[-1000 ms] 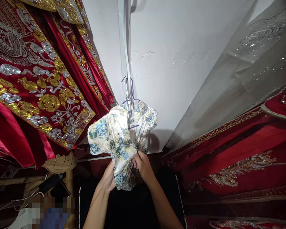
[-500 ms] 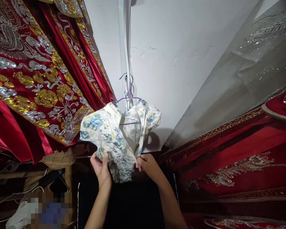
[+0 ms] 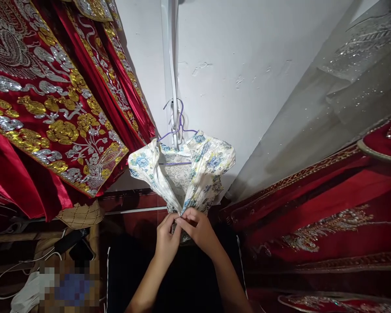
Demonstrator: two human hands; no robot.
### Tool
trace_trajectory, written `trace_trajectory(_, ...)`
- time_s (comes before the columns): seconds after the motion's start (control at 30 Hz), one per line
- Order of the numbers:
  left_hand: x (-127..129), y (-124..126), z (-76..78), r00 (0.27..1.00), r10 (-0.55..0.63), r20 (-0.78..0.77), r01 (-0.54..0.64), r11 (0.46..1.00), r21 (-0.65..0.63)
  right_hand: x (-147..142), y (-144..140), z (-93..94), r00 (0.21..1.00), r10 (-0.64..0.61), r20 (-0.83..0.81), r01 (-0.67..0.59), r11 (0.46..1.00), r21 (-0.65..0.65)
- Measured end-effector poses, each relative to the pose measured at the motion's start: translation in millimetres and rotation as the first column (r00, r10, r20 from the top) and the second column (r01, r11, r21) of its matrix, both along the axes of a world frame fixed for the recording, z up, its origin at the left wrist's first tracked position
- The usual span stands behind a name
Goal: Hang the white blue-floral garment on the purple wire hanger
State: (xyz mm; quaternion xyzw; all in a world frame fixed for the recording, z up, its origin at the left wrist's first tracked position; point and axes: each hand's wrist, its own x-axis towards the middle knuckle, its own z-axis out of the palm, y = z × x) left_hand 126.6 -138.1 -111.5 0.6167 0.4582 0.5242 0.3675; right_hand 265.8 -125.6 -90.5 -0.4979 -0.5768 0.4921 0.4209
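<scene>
A white short-sleeved shirt with blue and yellow flowers hangs on a purple hanger in front of me. Its front is open in a V from the collar down to my fingers. My left hand pinches the left front edge at the bottom of the V. Right beside it, my right hand pinches the other edge, and the fingertips of both hands nearly meet. Whatever small fastener may be between them is hidden. The lower part of the shirt is mostly covered by my hands.
Red garments with gold and silver embroidery hang at the left. On the right are a sheer sparkling fabric and red beaded garments. A white pole runs up the white wall. A rattan chair with a phone is lower left.
My left hand has moved right, from the shirt's side to the front opening beside my right hand. The shirt has swung right, and its two front edges are closer together at the bottom.
</scene>
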Motion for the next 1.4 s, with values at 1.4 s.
trace_trajectory(1.4,-37,80,137.5,0.988,-0.038,-0.148,0.084,0.943,0.320,7,84,156.2,0.940,-0.341,0.001,0.247,0.682,0.689)
